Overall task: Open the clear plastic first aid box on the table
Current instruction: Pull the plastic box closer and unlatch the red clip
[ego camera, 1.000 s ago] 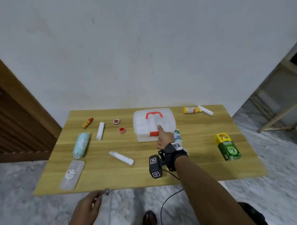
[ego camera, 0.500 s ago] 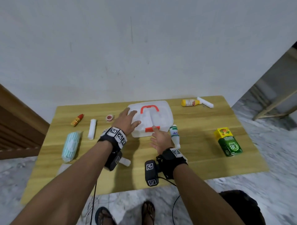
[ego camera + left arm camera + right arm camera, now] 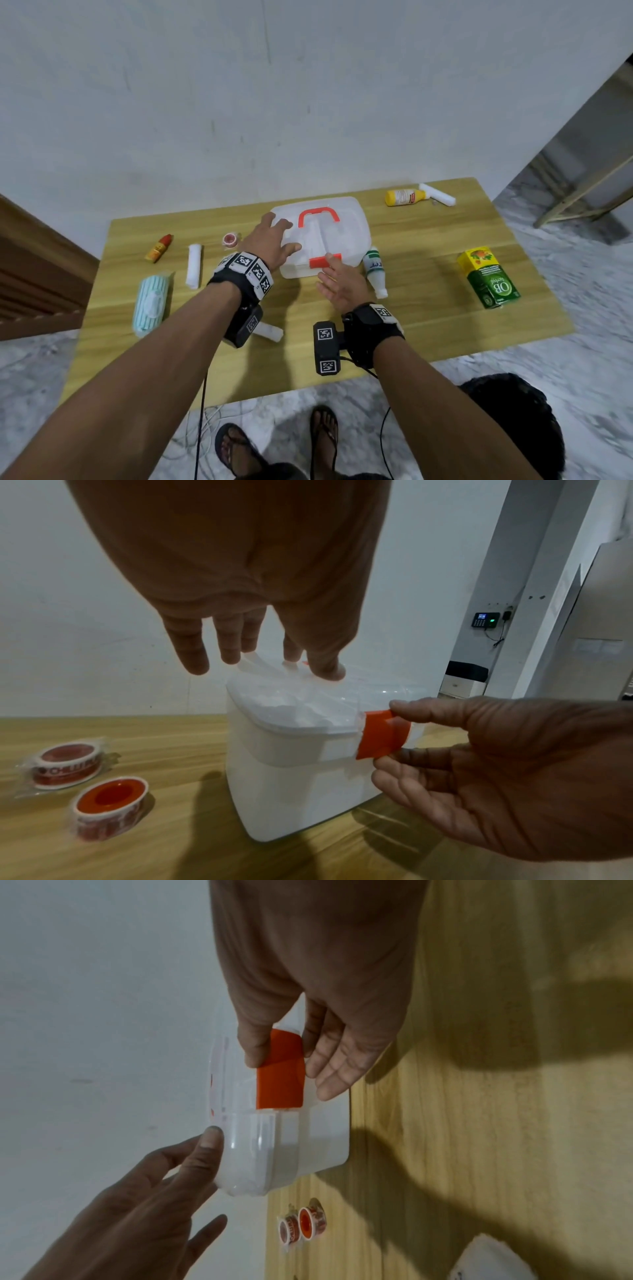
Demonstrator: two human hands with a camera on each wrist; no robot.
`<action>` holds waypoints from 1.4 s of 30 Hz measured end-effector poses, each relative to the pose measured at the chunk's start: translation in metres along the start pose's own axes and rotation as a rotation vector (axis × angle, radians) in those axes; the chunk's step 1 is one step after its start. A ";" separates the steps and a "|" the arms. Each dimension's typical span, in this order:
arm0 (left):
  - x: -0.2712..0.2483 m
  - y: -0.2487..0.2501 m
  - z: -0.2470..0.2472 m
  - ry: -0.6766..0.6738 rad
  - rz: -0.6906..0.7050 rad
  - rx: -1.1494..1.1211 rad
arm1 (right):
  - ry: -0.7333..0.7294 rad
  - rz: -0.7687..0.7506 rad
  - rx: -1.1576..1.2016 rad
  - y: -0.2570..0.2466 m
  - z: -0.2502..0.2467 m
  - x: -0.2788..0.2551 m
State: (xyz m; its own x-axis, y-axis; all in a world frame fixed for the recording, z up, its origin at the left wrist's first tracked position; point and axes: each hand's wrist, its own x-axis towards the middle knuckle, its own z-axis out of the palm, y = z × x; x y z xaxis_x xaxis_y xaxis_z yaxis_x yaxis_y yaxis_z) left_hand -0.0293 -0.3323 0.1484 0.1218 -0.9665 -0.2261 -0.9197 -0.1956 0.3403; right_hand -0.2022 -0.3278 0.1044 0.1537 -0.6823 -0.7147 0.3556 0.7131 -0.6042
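The clear plastic first aid box (image 3: 349,233) stands closed at the back middle of the wooden table (image 3: 428,325), with a red handle (image 3: 318,214) on its lid. My left hand (image 3: 270,240) lies on the left part of the lid, its straight fingers (image 3: 257,647) pressing down. My right hand (image 3: 339,284) is at the box's front, palm up. It pinches the red latch (image 3: 380,737), thumb on the latch's top edge and fingers under its lower edge. In the right wrist view the latch (image 3: 281,1080) lies flat against the box (image 3: 284,1150).
Two red tape rolls (image 3: 109,807) lie left of the box. A white bottle (image 3: 375,270) lies just right of it, near my right hand. Farther out are a green carton (image 3: 488,277), a yellow bottle (image 3: 404,197), a gauze roll (image 3: 194,265) and a mask pack (image 3: 152,308).
My left hand rose from below the table's front edge and settled on the lid. My right hand drew back from the lid top to the front latch and took hold of it.
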 end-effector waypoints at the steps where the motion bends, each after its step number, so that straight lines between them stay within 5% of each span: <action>1: 0.000 0.001 0.000 -0.003 0.001 -0.002 | 0.001 -0.010 0.013 0.002 -0.001 0.001; 22: 0.000 0.014 -0.017 -0.067 -0.035 0.019 | 0.006 -0.138 0.159 0.008 0.001 -0.003; 32: -0.004 0.013 -0.018 -0.067 -0.032 -0.014 | 0.123 -0.400 -0.162 -0.011 0.000 -0.022; 39: -0.028 -0.001 -0.005 0.305 -0.135 -0.579 | 0.028 -0.602 -0.268 -0.047 0.010 -0.045; 42: -0.031 -0.009 0.005 0.282 -0.237 -0.579 | -0.016 -0.732 -0.341 -0.067 0.022 -0.050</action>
State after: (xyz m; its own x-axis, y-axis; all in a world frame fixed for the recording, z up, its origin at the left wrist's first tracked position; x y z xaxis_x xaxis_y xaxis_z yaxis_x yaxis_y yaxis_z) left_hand -0.0264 -0.2993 0.1475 0.4599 -0.8776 -0.1355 -0.5178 -0.3890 0.7619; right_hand -0.2140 -0.3450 0.1886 0.0049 -0.9957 -0.0923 0.0709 0.0924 -0.9932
